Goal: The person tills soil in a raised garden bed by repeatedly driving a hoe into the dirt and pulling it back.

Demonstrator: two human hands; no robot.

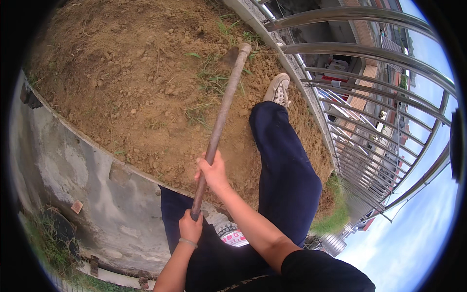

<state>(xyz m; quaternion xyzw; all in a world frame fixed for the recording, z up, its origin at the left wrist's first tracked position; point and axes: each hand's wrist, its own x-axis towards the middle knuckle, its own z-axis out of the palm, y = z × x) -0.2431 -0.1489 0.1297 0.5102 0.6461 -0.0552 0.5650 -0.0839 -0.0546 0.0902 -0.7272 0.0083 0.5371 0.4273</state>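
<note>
A hoe with a long brown handle [226,98] reaches away from me across a bed of loose brown soil [135,91]. Its dark blade [230,56] rests at the ground among grass tufts [213,78], partly hidden by the handle's end and the soil. Around the middle-lower part of the handle, my right hand [212,171] is closed. Lower down, my left hand [190,228], with a band at the wrist, grips the butt end. My sneaker [278,89] stands on the soil to the right of the handle.
A low concrete wall [95,153] bounds the bed on the left. Along the right runs a concrete curb [292,73] with a stainless steel railing [365,51], buildings beyond it. Between my legs shows a white container [233,235] bearing writing. A loose brick piece [77,207] lies lower left.
</note>
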